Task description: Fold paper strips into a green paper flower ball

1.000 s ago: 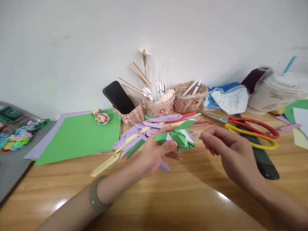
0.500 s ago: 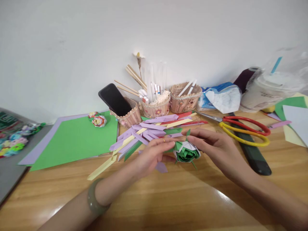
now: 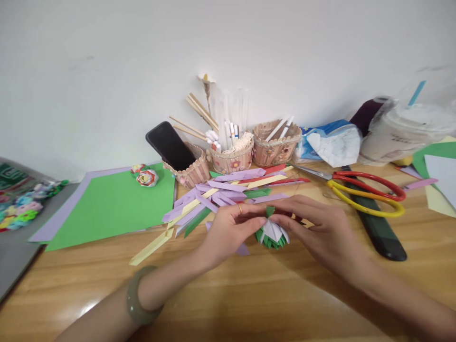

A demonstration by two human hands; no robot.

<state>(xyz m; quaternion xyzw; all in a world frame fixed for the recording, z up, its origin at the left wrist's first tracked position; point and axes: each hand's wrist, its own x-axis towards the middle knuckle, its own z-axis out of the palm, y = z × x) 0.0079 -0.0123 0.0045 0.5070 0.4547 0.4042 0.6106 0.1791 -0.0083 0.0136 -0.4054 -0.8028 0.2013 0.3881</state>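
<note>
Between both hands I hold a green and white folded paper flower (image 3: 273,233) over the table's middle. Its pointed green folds face down toward me and a green paper end sticks up at its top. My left hand (image 3: 233,225) is closed on its left side, thumb pressed near the top. With fingers curled behind it, my right hand (image 3: 313,218) grips the other side; those fingertips are partly hidden. Just behind my hands lies a pile of folded paper strips (image 3: 224,192) in purple, yellow, red and green.
Scissors (image 3: 370,190) with red and yellow handles lie across a dark flat bar (image 3: 381,232) on the right. Green paper sheets (image 3: 117,209) carry small paper balls (image 3: 147,177) at left. Decorated baskets (image 3: 231,159), a phone (image 3: 173,145) and a cup (image 3: 402,133) line the wall.
The paper flower has been tipped over: its green folds now point lower and its white side faces me. My fingers have closed in nearer its top.
</note>
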